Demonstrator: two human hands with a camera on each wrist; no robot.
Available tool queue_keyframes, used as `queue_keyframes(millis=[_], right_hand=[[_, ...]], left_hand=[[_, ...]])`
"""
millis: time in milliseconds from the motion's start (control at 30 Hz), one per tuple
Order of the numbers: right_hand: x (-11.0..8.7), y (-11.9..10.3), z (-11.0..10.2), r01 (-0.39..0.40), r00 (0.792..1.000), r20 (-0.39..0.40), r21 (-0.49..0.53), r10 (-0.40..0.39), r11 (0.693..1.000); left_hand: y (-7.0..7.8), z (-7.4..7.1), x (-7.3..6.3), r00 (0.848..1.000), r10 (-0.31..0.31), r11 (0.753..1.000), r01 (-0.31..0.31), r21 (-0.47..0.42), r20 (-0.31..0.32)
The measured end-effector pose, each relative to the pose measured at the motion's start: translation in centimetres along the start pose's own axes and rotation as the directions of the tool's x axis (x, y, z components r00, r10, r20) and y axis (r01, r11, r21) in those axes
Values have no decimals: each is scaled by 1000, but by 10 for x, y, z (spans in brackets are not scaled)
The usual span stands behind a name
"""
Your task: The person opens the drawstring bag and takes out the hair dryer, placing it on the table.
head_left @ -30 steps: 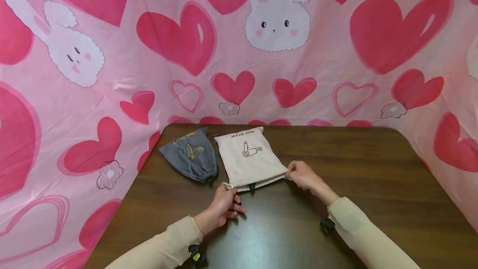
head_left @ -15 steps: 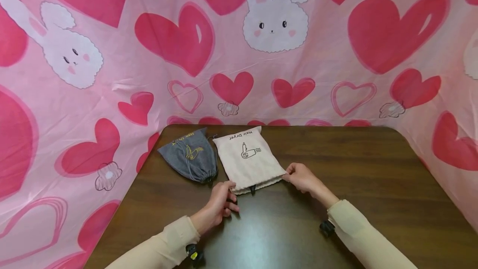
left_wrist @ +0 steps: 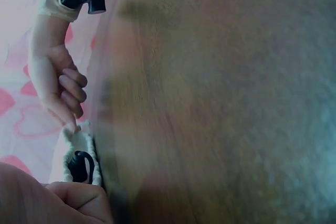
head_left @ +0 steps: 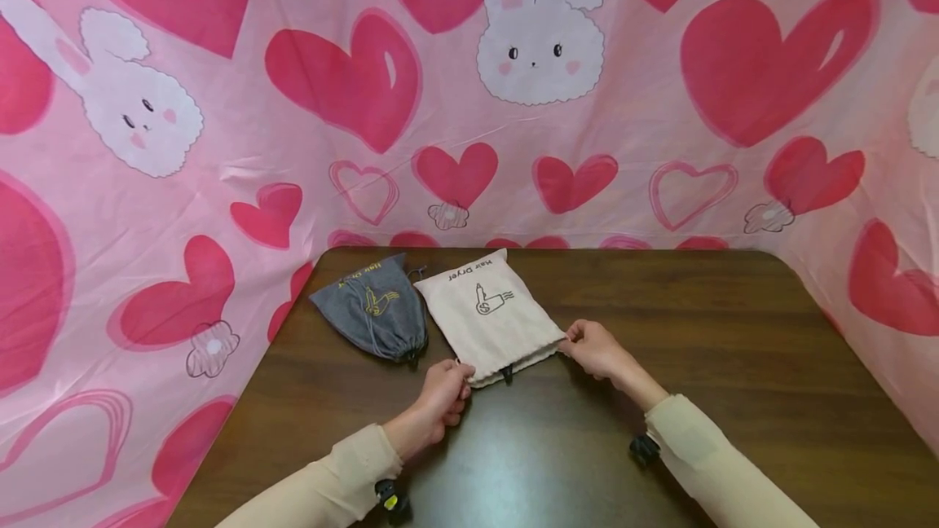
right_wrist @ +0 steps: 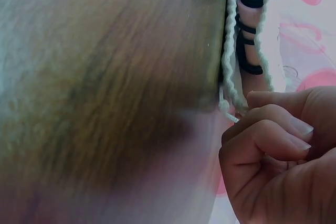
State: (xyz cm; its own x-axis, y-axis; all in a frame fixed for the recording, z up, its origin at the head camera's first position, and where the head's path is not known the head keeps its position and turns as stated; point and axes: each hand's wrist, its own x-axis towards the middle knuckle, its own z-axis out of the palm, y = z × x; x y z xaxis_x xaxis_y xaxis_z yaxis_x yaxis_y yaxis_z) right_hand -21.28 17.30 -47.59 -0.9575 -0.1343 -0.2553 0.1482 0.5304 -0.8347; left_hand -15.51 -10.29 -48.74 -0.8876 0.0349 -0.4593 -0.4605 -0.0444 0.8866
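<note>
A cream drawstring bag [head_left: 490,312] printed "Hair Dryer" lies on the table with its mouth toward me. My left hand [head_left: 442,398] pinches the left corner of the mouth, its other fingers curled under. At the right corner, my right hand [head_left: 597,349] pinches the fabric edge between thumb and forefinger. Between the hands the mouth gapes. The right wrist view looks inside at a pink handle [right_wrist: 250,19] with a black cord [right_wrist: 251,69] wound along it; the rest is hidden in the bag. A black cord end [head_left: 508,374] pokes out of the mouth.
A grey drawstring bag [head_left: 374,308] with yellow "Hair Dryer" print lies left of the cream bag, its mouth gathered. Both rest on a dark wooden table [head_left: 697,308]. Pink cloth [head_left: 631,121] with hearts and rabbits hangs around the table's back and sides.
My left hand's lower fingers have curled in, and it has shifted slightly right with the bag's left corner. The cream bag has turned a little. My right hand keeps its pinch at the right corner.
</note>
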Motion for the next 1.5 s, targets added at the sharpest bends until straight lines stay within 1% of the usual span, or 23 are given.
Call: queue_keyframes(millis=[133, 300, 400, 700, 867, 933, 1067, 1300, 1500], right_hand=[[0, 3, -2, 2, 1000, -2, 48, -2, 999], [-2, 6, -6, -34, 999, 10, 136, 33, 990], [-4, 7, -8, -43, 999, 14, 155, 42, 987], [-11, 11, -7, -69, 998, 2, 132, 70, 989], [-11, 12, -6, -66, 997, 51, 152, 59, 986], [-11, 13, -6, -64, 996, 74, 168, 52, 984], [-13, 14, -6, -60, 995, 88, 167, 46, 984], [-15, 14, -8, -58, 995, 91, 144, 45, 988], [-15, 16, -10, -56, 995, 87, 130, 45, 990]], left_hand=[[-1, 5, -2, 1000, 2, 1000, -3, 8, 22], [-1, 12, -3, 999, 12, 1000, -13, 19, 45], [-2, 19, -3, 998, 16, 1000, -17, 17, 56], [-4, 42, -5, 998, 6, 1000, -7, 16, 66], [-2, 56, -5, 996, -5, 1000, 5, 5, 87], [-1, 62, -5, 994, -8, 1000, 8, 2, 106], [-1, 72, -4, 991, -14, 1000, 13, 13, 134], [-1, 81, -3, 992, -22, 1000, 20, 18, 124], [-1, 89, 0, 991, -28, 999, 25, 23, 132]])
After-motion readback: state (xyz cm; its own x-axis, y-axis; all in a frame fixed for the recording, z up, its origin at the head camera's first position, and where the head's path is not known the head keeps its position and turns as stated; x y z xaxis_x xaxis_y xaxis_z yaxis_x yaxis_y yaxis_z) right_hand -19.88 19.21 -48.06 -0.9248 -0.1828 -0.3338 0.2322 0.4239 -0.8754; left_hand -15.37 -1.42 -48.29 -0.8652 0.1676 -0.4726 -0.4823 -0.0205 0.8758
